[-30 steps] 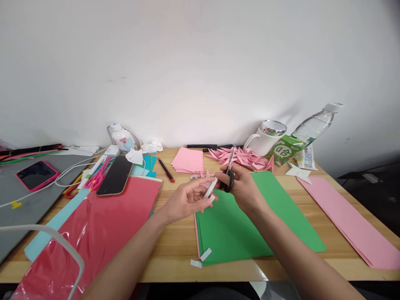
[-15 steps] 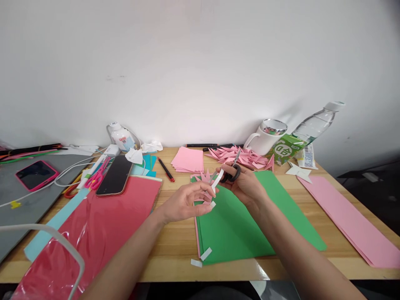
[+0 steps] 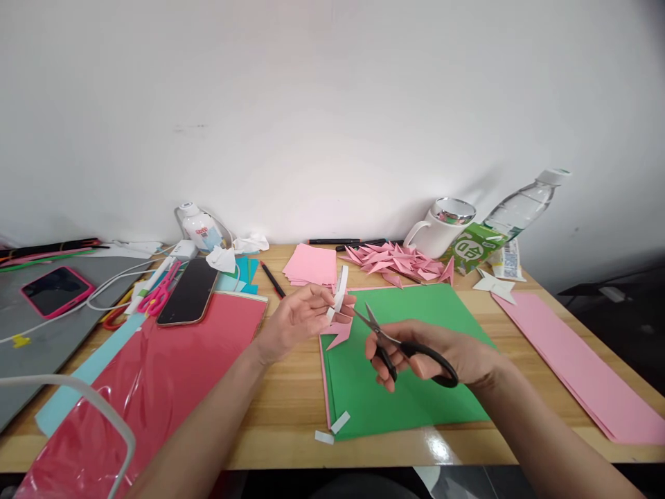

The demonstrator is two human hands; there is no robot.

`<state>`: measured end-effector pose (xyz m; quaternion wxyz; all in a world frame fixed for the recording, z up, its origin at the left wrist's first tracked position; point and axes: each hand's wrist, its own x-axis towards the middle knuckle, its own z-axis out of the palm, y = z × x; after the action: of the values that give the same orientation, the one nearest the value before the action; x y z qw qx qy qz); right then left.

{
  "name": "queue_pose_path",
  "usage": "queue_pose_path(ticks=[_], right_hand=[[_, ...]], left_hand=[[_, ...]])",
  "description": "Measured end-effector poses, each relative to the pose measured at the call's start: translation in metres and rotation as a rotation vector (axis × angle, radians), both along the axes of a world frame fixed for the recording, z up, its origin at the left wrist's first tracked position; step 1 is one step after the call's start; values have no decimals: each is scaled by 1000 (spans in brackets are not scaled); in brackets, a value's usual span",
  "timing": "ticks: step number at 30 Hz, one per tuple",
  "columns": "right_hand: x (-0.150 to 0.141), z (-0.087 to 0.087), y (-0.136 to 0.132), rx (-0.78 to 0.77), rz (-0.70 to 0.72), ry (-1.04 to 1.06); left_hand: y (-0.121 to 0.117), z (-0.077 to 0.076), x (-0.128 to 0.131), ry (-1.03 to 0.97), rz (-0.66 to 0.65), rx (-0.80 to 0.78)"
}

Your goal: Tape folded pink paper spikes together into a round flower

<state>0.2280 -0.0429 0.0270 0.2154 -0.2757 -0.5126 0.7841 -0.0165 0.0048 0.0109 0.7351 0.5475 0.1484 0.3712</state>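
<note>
My left hand (image 3: 294, 320) pinches a narrow white strip (image 3: 341, 285), which looks like double-sided tape and curves upward. A small white piece (image 3: 330, 314) shows at its fingertips. My right hand (image 3: 451, 346) has its fingers in the handles of black-handled scissors (image 3: 434, 359). The blades are parted and point at the strip without touching it. Beneath the left fingers a folded pink paper piece (image 3: 339, 336) lies on the green paper (image 3: 410, 402), partly hidden by the hand. Two short white strips (image 3: 341, 422) lie at the green paper's near left corner.
Behind the green paper lie a pink paper stack (image 3: 310, 263) and a heap of folded pink pieces (image 3: 400, 260). A white mug (image 3: 439, 232), green box (image 3: 470, 246) and tilted bottle (image 3: 524, 204) stand back right. Left are a phone (image 3: 188, 294), red sheets (image 3: 181, 360) and pink scissors (image 3: 160, 291).
My right hand has swung the scissors down from upright, parting the blades toward the strip. My left hand has moved slightly left and up, with the strip turned more upright.
</note>
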Motion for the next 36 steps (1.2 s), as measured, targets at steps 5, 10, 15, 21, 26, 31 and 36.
queue_pose_path(ticks=[5, 10, 15, 21, 26, 31, 36], right_hand=[[-9, -7, -2, -76, -10, 27], [-15, -10, 1, -101, -40, 75], [-16, -12, 0, -127, -38, 92], [-18, -11, -2, -156, -68, 99], [-19, -13, -4, -196, -67, 114], [-20, -14, -6, -206, -72, 117], [-19, -14, -6, -194, -83, 63]], left_hand=[[-2, -3, 1, 65, -13, 22], [-4, 0, 4, 75, -80, 30], [-5, 0, 4, 126, -84, 74], [-7, -2, 5, 161, -59, 89], [-9, 3, 6, 246, -10, 116], [-9, 4, 6, 303, -7, 118], [-9, 0, 6, 321, 8, 135]])
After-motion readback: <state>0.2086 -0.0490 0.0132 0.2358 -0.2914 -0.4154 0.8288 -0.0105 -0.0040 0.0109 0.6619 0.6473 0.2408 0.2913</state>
